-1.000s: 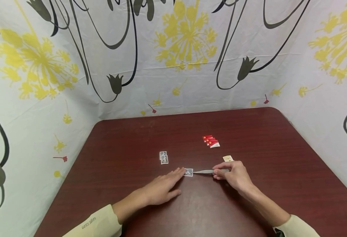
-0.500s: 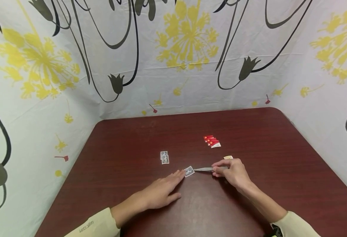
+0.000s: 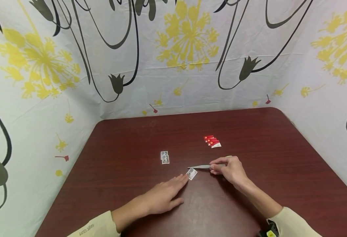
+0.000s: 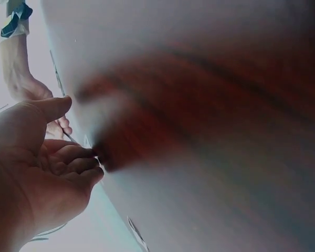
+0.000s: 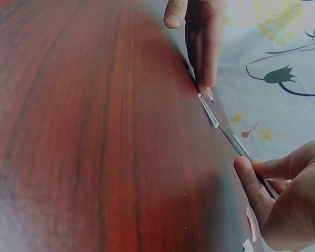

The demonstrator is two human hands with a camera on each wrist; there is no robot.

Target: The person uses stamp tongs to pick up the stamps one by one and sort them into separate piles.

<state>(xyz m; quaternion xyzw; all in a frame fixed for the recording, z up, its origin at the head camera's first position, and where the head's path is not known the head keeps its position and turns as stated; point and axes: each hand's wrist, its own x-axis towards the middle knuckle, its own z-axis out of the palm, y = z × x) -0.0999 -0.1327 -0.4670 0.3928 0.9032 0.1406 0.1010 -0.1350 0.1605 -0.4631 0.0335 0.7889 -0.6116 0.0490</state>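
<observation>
A small grey stamp (image 3: 192, 173) with a white border lies slanted on the table in the head view. My left hand (image 3: 165, 196) lies low over the tabletop, fingers extended, its fingertips at the stamp's left edge. From the right, my right hand (image 3: 231, 169) pinches a pair of metal tweezers (image 3: 201, 167) between thumb and fingers. The tweezers' tips sit just beyond the stamp's far corner; whether they touch it I cannot tell. In the right wrist view the stamp (image 5: 209, 111) appears edge-on beside the tweezers (image 5: 235, 142).
Two overlapping grey stamps (image 3: 165, 159) lie left of centre on the dark red table (image 3: 126, 141). Several red stamps (image 3: 211, 141) overlap farther back. A pale yellowish stamp (image 3: 228, 156) is mostly hidden behind my right hand. Patterned white cloth (image 3: 173, 89) surrounds the table's far sides.
The stamp has turned from nearly straight to slanted and shifted slightly right. The tweezers' tips have moved left and away, from its right edge to past its far corner. Both hands moved slightly.
</observation>
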